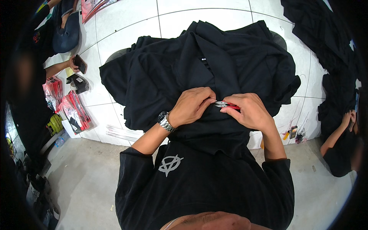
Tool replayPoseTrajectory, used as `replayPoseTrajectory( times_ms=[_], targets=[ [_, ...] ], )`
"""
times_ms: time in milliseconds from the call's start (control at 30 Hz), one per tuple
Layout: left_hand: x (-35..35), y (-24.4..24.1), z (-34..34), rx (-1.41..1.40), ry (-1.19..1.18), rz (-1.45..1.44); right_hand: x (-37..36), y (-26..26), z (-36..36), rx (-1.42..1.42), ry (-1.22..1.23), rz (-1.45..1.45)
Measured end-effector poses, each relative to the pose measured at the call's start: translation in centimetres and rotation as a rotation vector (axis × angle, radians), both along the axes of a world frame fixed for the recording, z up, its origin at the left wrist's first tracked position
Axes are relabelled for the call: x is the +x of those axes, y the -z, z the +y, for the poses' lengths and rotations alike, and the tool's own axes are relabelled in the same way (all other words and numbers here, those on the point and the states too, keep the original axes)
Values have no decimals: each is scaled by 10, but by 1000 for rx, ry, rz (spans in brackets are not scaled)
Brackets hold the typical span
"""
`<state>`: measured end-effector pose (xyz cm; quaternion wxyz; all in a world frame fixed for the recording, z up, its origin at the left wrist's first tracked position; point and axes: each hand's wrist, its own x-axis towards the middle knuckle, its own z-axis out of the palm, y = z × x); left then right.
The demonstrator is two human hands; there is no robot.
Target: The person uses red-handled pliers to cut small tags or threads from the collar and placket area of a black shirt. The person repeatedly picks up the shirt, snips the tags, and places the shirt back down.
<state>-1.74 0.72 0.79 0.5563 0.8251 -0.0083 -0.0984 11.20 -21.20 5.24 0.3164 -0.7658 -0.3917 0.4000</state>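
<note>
Black collared garments [161, 74] lie spread in a pile before me, over my lap. My right hand [248, 110] grips small red-handled thread snips [230, 105], whose metal blades point left. Thumb and fingertips of my left hand [193, 105] are pinched together beside the blade tips, over the front of the top garment; whether they hold a thread or cloth edge is too small to tell. A silver-banded watch [166, 121] is on my left wrist. Near the neck opening, a small white label [204, 59] shows.
At the left, a person's hand [74, 64] holds a phone [80, 64] near packets in red-edged plastic [75, 110] and a tape roll [73, 85]. More black cloth [339, 86] lies at the right, beside another person's hands [349, 118]. Thread scraps [300, 136] lie on the tiles.
</note>
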Motion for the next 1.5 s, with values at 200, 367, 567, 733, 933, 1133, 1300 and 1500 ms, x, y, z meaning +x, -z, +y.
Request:
replayPoseTrajectory(
  times_ms=[200, 367, 567, 733, 933, 1133, 1300, 1500],
  targets=[
    [0, 2, -3, 22, -9, -39, 1, 3, 0, 18, 0, -11],
    [-3, -7, 0, -9, -143, -58, 3, -1, -2, 3, -3, -21],
    [-53, -65, 90, 154, -824, -437, 14, -16, 1, -40, 205, 102],
    [-206, -71, 261, 1068, -895, 132, 4, -5, 29, 166, 124, 137],
    [-203, -60, 238, 955, -914, 51, -20, 3, 44, 239, -42, 174],
    [-27, -84, 90, 296, -443, -124, -37, 5, 30, 323, -197, 52],
    [24, -35, 27, 531, 44, 72, -47, 1, 21, 249, -271, 5],
    [21, -35, 22, 689, 274, 134, -59, 5, 12, 213, -255, 31]
  ],
)
